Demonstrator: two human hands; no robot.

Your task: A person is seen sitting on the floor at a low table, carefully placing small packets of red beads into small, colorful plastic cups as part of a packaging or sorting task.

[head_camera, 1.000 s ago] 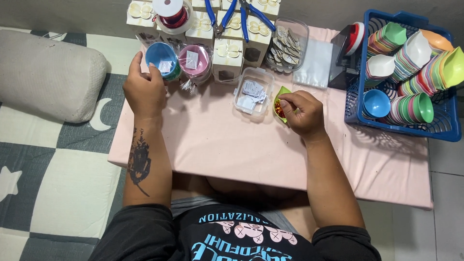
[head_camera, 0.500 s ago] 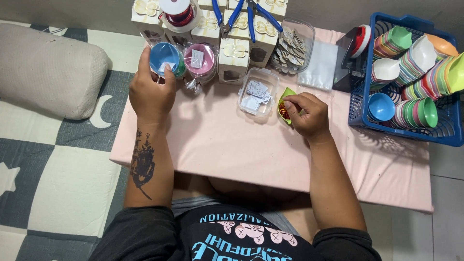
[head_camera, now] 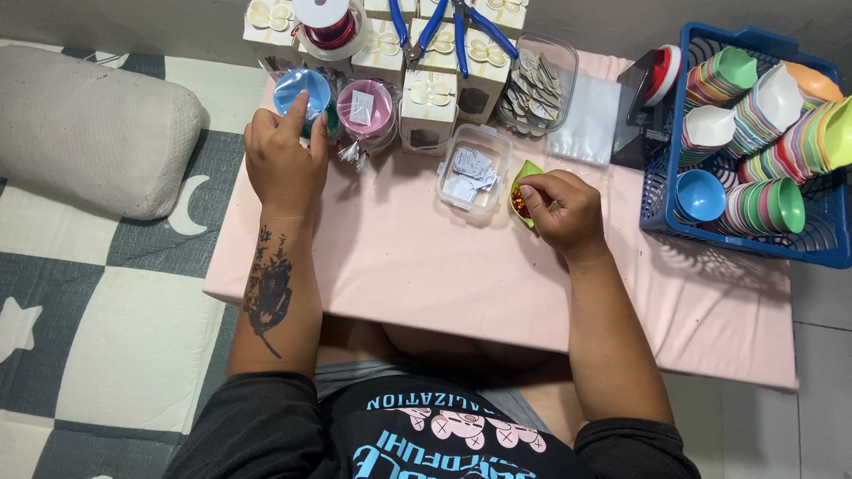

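My left hand (head_camera: pixel 284 164) rests at the table's far left, fingers on a blue bowl wrapped in clear film (head_camera: pixel 300 90). Beside it lies a pink wrapped bowl (head_camera: pixel 366 108). My right hand (head_camera: pixel 561 211) pinches small red and gold bits inside a little green leaf-shaped dish (head_camera: pixel 524 191). Just left of that dish stands a clear plastic box of small white paper slips (head_camera: pixel 473 168). Both forearms lie over the pink table (head_camera: pixel 426 266).
Cream gift boxes (head_camera: pixel 428 111) line the far edge, with blue-handled pliers (head_camera: pixel 444 27) and a red ribbon spool (head_camera: pixel 327 25) on them. A clear tub of tags (head_camera: pixel 537 84), clear bags (head_camera: pixel 590 124), and a blue basket of coloured bowls (head_camera: pixel 754 133) stand right. A grey cushion (head_camera: pixel 89 129) lies left.
My left hand's fingers have stretched further up onto the blue wrapped bowl. My right hand stays at the green dish, picking at its contents.
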